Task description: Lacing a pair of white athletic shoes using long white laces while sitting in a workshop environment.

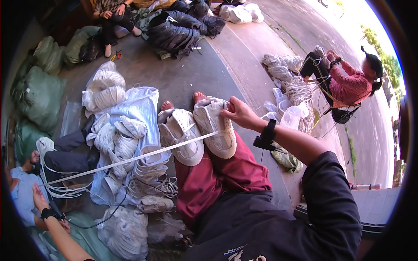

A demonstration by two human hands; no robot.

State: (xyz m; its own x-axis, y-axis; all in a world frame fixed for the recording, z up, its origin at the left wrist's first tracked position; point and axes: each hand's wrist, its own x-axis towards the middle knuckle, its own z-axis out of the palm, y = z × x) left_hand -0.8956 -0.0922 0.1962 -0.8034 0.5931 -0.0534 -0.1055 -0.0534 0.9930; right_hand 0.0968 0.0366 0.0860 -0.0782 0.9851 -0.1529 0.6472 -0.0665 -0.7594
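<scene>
A pair of off-white sneakers rests on my lap, toes toward me: a left sneaker (183,137) and a right sneaker (216,126). From the right sneaker a flat white shoelace (130,160) runs taut across the left sneaker to the far left. My left hand (40,201), arm stretched out, is closed on the lace's far part; its fingertips are small and partly unclear. With thumb and fingers pinched together, my right hand (238,114) grips the right sneaker's upper edge beside the eyelets. Whether it also pinches lace there is hidden.
Piled shoes (124,139) lie on a white sheet (146,98) to my left. Beside them a person (26,187) handles laces. Another person in red (350,85) sits at right, near bundled white laces (300,93). Green sacks (41,95) and black bags (174,32) stand farther off.
</scene>
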